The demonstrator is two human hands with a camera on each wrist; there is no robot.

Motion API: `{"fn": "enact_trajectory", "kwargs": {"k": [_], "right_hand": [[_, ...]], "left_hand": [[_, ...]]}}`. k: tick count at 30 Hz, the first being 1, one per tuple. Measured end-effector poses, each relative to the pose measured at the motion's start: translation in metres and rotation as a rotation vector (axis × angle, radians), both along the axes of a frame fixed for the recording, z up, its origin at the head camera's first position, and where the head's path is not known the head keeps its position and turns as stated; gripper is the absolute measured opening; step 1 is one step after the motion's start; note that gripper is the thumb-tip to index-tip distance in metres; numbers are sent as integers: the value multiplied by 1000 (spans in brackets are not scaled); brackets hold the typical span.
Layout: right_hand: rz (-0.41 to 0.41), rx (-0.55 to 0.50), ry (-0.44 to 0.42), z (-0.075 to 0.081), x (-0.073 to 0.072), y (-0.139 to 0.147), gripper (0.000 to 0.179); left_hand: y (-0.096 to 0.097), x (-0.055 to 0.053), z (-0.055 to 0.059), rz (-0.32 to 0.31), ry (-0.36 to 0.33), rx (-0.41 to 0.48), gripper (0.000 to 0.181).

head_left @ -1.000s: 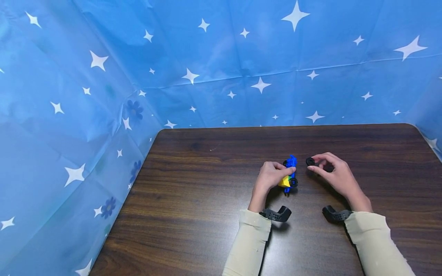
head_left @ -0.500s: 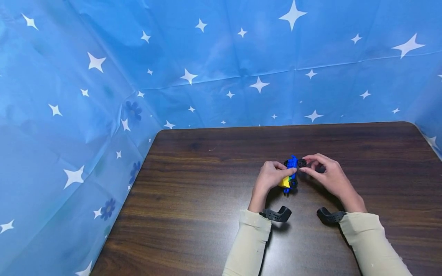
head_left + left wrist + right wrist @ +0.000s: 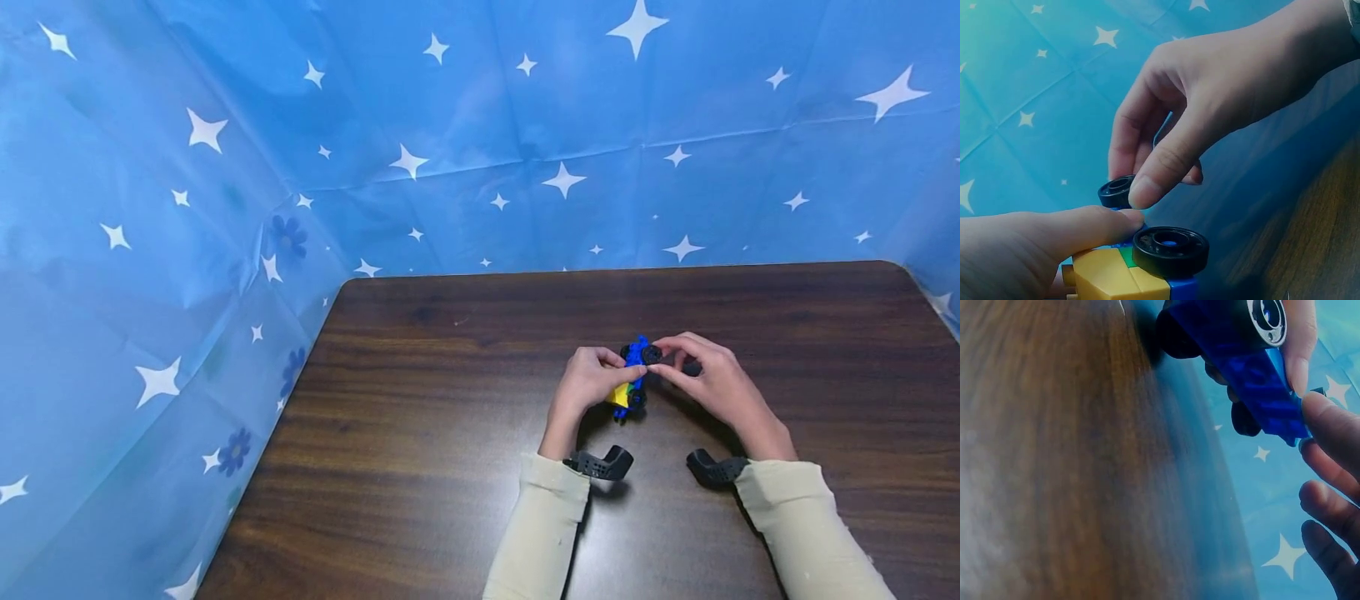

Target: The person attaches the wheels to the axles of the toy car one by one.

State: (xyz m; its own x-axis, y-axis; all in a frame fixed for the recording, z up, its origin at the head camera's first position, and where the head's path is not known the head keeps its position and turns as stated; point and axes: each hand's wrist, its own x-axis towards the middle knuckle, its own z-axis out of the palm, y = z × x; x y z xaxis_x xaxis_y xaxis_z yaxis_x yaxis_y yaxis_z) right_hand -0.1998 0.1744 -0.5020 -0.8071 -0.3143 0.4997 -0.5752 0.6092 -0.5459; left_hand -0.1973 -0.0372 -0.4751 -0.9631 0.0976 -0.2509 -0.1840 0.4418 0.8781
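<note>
A small toy car (image 3: 637,353) of blue, yellow and green bricks lies tipped on its side, its blue underside (image 3: 1250,378) showing in the right wrist view. My left hand (image 3: 588,382) grips its body, thumb laid across the underside. Between thumb and fingertips my right hand (image 3: 712,377) pinches a black wheel (image 3: 1112,192), right at the car's far end. Nearer in the left wrist view, another black wheel (image 3: 1170,252) sits on the car beside the yellow bricks (image 3: 1105,275). Two more dark wheels show on the opposite side in the right wrist view.
The car is held over a dark wood-grain table (image 3: 420,400). Behind and to the left hangs a blue sheet (image 3: 480,125) with white stars. Each wrist wears a black camera mount (image 3: 603,465) over a beige sleeve (image 3: 543,525).
My right hand has moved left with the wheel, from a gap beside the car up against its far end. My left hand keeps its grip; the car has turned slightly.
</note>
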Motion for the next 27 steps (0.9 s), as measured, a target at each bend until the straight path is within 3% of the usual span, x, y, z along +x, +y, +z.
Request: {"fn": "enact_trajectory", "kwargs": {"k": [9,27], "right_hand": [[18,35,48,-2,-2,2,39],[57,-27,104,-2,3,-3,41]], "left_hand": [[-1,0,0,-25,23,-3,32],[-4,-1,-2,-56,82,-46,29]]}}
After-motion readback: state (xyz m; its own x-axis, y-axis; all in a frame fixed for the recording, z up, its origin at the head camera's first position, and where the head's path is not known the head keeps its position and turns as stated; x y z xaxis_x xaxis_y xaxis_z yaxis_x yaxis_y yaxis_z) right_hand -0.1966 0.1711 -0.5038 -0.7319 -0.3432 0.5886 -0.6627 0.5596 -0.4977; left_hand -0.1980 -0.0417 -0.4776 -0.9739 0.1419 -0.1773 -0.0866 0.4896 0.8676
